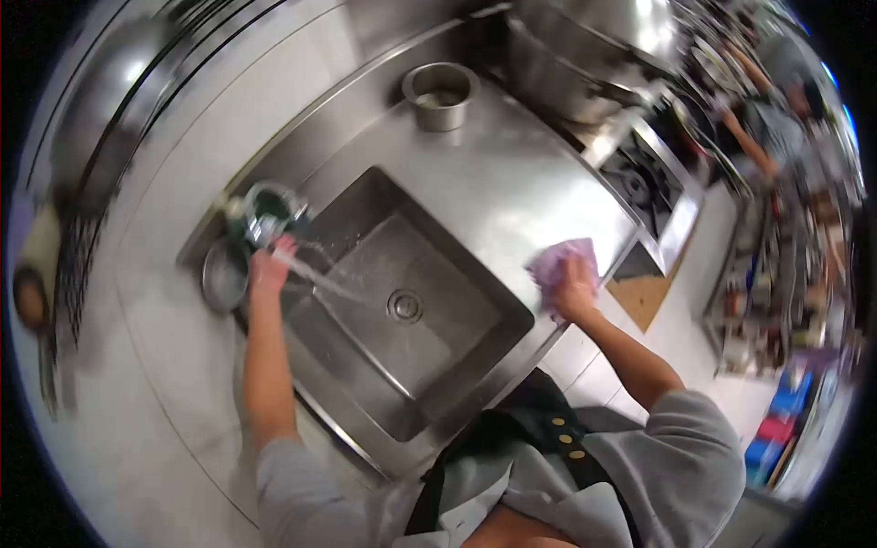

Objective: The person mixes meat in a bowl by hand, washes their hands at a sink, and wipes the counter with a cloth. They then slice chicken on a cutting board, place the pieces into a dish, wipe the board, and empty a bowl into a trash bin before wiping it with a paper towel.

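Observation:
At the left end of the sink [393,219], my left hand [270,265] is closed at the faucet [265,228], its fingers partly blurred. A stream of water [320,279] runs from beside this hand into the basin toward the round drain [404,306]. My right hand [575,290] presses a bunched purple cloth [559,263] onto the steel counter [512,173], near its front right edge. The fingers are curled over the cloth.
A round metal pot [440,96] stands at the counter's back. Large stacked pots [557,73] and a gas burner [639,178] lie to the right. A strainer [225,274] is left of the faucet. Another person [776,132] works beyond the stove.

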Motion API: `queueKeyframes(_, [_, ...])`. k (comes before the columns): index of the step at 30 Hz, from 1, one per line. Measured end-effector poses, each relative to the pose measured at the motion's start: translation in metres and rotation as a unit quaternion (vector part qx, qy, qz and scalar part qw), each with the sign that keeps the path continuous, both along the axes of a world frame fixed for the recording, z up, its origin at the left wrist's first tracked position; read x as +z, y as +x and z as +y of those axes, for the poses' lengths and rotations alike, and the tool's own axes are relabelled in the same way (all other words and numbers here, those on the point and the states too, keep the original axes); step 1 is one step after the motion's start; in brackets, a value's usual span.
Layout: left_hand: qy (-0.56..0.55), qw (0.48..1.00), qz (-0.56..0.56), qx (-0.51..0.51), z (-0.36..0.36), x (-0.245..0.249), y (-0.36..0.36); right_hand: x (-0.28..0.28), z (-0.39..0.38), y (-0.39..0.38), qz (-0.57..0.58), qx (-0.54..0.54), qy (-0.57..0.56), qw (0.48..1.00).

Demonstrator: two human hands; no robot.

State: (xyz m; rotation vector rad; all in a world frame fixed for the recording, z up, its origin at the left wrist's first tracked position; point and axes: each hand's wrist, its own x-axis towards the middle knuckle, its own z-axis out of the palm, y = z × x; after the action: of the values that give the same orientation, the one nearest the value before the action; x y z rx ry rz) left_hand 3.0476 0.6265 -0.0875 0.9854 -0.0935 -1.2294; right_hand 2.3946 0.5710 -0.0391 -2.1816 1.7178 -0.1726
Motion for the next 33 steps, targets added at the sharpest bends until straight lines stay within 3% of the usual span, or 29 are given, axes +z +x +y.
queueKeyframes(1, [0.043, 0.997, -0.011, 0.060, -0.007, 0.037, -0.011, -0.035, -0.012, 0.018, -0.030, 0.030, -0.081, 0.996])
queueKeyframes(2, [0.050, 0.996, 0.028, 0.063, -0.009, 0.045, -0.010, -0.062, -0.025, 0.047, -0.088, 0.049, -0.090, 0.991])
queueKeyframes(3, [0.031, 0.998, 0.003, 0.058, -0.009, 0.047, -0.011, -0.022, -0.046, 0.085, -0.047, 0.033, 0.021, 0.998])
queueKeyframes(4, [0.008, 0.998, -0.024, 0.050, -0.010, 0.050, -0.016, -0.045, -0.084, 0.106, 0.013, 0.110, 0.006, 0.994])
queueKeyframes(5, [-0.028, 0.997, -0.043, 0.058, -0.015, 0.054, -0.023, -0.045, -0.116, 0.118, 0.016, 0.189, -0.083, 0.978])
queueKeyframes(6, [-0.061, 0.994, -0.059, 0.068, -0.018, 0.058, -0.031, -0.002, -0.144, 0.127, 0.077, 0.204, -0.056, 0.974])
queueKeyframes(8, [-0.182, 0.949, -0.194, -0.170, -0.017, 0.067, -0.039, -0.012, -0.206, 0.104, 0.091, 0.176, -0.064, 0.978])
queueKeyframes(10, [-0.150, 0.973, -0.041, -0.168, 0.003, 0.091, -0.055, -0.008, -0.225, 0.043, 0.117, 0.151, -0.046, 0.981])
queueKeyframes(11, [0.000, 0.955, -0.144, -0.259, 0.012, 0.101, -0.055, -0.013, -0.215, 0.006, 0.121, 0.116, -0.071, 0.983])
queueKeyframes(12, [0.148, 0.898, -0.240, -0.337, 0.025, 0.104, -0.055, -0.017, -0.198, -0.036, 0.129, 0.085, -0.096, 0.983])
queueKeyframes(13, [0.266, 0.748, -0.427, -0.434, 0.043, 0.090, -0.057, -0.019, -0.169, -0.079, 0.132, 0.085, -0.071, 0.985])
queueKeyframes(14, [0.359, 0.542, -0.581, -0.490, 0.054, 0.077, -0.064, -0.012, -0.149, -0.103, 0.136, 0.088, -0.053, 0.985])
queueKeyframes(15, [0.362, 0.545, -0.580, -0.486, 0.063, 0.082, -0.083, 0.005, -0.135, -0.104, 0.135, 0.094, -0.054, 0.985])
queueKeyframes(17, [0.381, 0.357, -0.771, -0.364, 0.063, 0.106, -0.160, 0.050, -0.112, -0.109, 0.190, 0.134, 0.057, 0.971])
queueKeyframes(18, [0.343, 0.363, -0.795, -0.346, 0.049, 0.120, -0.204, 0.051, -0.115, -0.110, 0.183, 0.138, 0.055, 0.972])
queueKeyframes(19, [0.303, 0.362, -0.818, -0.328, 0.029, 0.133, -0.248, 0.049, -0.120, -0.107, 0.063, 0.117, -0.041, 0.990])
queueKeyframes(20, [0.204, 0.392, -0.857, -0.267, 0.012, 0.115, -0.283, 0.049, -0.126, -0.102, -0.059, 0.089, -0.138, 0.985])
queueKeyframes(21, [0.084, 0.465, -0.850, -0.230, -0.009, 0.110, -0.337, 0.075, -0.116, -0.094, -0.226, 0.047, -0.214, 0.949])
queueKeyframes(23, [0.000, 0.573, -0.764, -0.296, -0.067, 0.110, -0.463, 0.093, -0.092, -0.114, -0.268, 0.023, -0.205, 0.941])
queueKeyframes(24, [-0.103, 0.658, -0.708, -0.235, -0.094, 0.066, -0.522, 0.091, -0.086, -0.123, -0.307, 0.002, -0.199, 0.931])
queueKeyframes(25, [-0.202, 0.677, -0.677, -0.207, -0.126, 0.058, -0.580, 0.076, -0.076, -0.147, -0.309, 0.002, -0.198, 0.930])
queueKeyframes(26, [-0.235, 0.675, -0.670, -0.201, -0.150, 0.043, -0.630, 0.070, -0.060, -0.179, -0.299, -0.016, -0.121, 0.947])
queueKeyframes(27, [-0.180, 0.646, -0.689, -0.274, -0.167, 0.045, -0.664, 0.063, -0.039, -0.206, -0.375, -0.092, -0.057, 0.921])
queueKeyframes(28, [-0.160, 0.647, -0.699, -0.259, -0.180, 0.034, -0.663, 0.001, -0.018, -0.269, -0.337, -0.124, -0.055, 0.932])
queueKeyframes(29, [-0.137, 0.563, -0.769, -0.269, -0.195, 0.021, -0.659, 0.003, 0.024, -0.310, -0.216, -0.184, -0.037, 0.958])
queueKeyframes(30, [-0.109, 0.473, -0.826, -0.286, -0.203, 0.006, -0.656, -0.040, 0.067, -0.376, -0.139, -0.233, 0.035, 0.962])
queueKeyframes(31, [0.001, 0.514, -0.756, -0.406, -0.243, 0.010, -0.624, -0.036, 0.117, -0.413, -0.035, -0.238, 0.038, 0.970])
queueKeyframes(32, [0.035, 0.498, -0.772, -0.395, -0.275, 0.003, -0.587, -0.080, 0.191, -0.478, -0.135, -0.303, 0.038, 0.943])
queueKeyframes(33, [0.070, 0.472, -0.806, -0.351, -0.306, -0.001, -0.545, -0.050, 0.235, -0.483, -0.134, -0.398, 0.084, 0.904])
